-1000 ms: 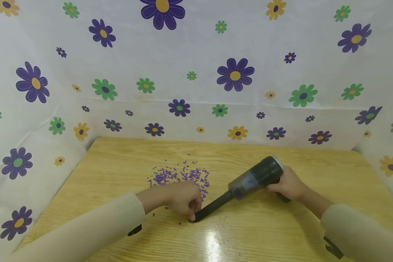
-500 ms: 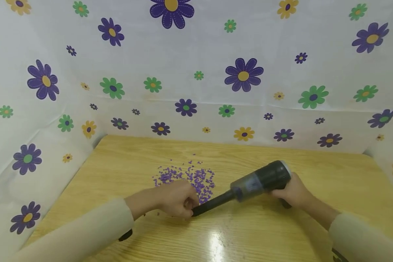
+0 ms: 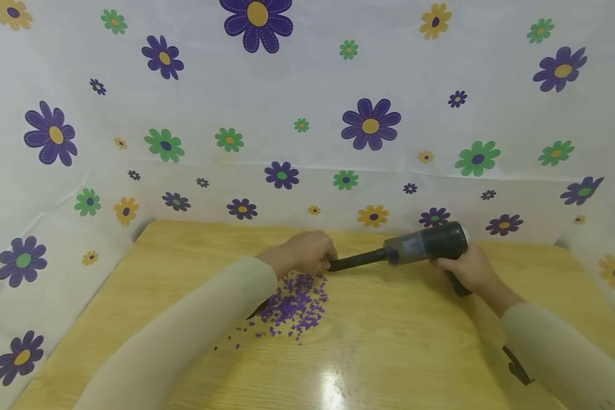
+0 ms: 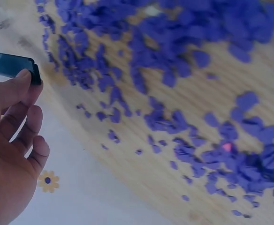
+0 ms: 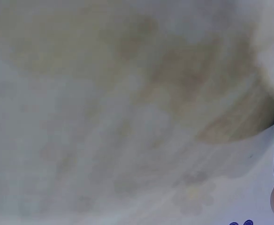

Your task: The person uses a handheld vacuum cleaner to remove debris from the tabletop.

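One handheld vacuum [image 3: 424, 244] is positioned over the rear part of the desk [image 3: 415, 336], right of centre, with its nozzle [image 3: 359, 259] directed toward the left edge. The body has a dark rear section and a clear canister [image 3: 404, 249]; seen from the head, its rear end overlaps the desk's rear edge. Contact between the nozzle and the desk surface cannot be confirmed.

Left hand [image 3: 307, 251]: thumb and index finger pinch the nozzle at its tip; the remaining fingers are bent. Right hand [image 3: 471, 267]: fingers wrap the handle [image 3: 461, 285], toward the right edge. The right wrist view is blurred and shows only a dark part and a bit of a finger.

Numerous purple scraps [image 3: 294, 304] lie scattered left of the desk's centre, on the front side of the left hand. One pink piece [image 4: 227, 146] is visible among them. White cloth [image 3: 287, 85] printed with flowers stands along the rear, left and right edges. Both arms wear pale sleeves [image 3: 184, 336].
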Action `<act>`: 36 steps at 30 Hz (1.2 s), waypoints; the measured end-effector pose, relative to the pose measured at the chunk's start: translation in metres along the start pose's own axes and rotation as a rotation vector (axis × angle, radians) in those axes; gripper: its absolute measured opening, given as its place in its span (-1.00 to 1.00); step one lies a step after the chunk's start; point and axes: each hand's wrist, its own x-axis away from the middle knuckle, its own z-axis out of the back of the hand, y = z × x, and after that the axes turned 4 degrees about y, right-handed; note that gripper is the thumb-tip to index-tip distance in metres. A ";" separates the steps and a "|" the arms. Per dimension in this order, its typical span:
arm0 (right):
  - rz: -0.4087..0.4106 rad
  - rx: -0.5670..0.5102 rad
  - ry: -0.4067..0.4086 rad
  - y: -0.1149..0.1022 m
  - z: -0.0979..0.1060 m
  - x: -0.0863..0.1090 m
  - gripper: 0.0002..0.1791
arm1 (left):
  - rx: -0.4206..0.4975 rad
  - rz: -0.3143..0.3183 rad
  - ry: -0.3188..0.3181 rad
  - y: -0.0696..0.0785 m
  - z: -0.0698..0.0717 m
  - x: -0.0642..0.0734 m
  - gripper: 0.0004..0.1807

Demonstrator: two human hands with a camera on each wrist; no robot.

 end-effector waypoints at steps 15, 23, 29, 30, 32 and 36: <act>0.046 -0.055 -0.090 0.000 -0.005 -0.011 -0.75 | -0.002 0.025 -0.040 0.001 -0.005 0.009 -0.81; 0.046 -0.075 -0.130 0.002 -0.005 -0.011 -0.66 | 0.008 0.028 -0.049 0.006 -0.007 0.016 -0.79; 0.044 -0.086 -0.138 0.000 -0.006 -0.008 -0.55 | 0.066 -0.015 -0.040 0.007 -0.007 0.025 -0.83; 0.045 -0.079 -0.140 0.000 -0.006 -0.007 -0.55 | 0.074 -0.022 -0.040 0.008 -0.008 0.026 -0.84; 0.048 -0.072 -0.143 -0.001 -0.006 -0.006 -0.57 | 0.088 -0.029 -0.042 0.008 -0.010 0.028 -0.84; 0.050 -0.066 -0.153 -0.003 -0.005 -0.002 -0.62 | 0.114 -0.038 -0.045 0.008 -0.012 0.032 -0.84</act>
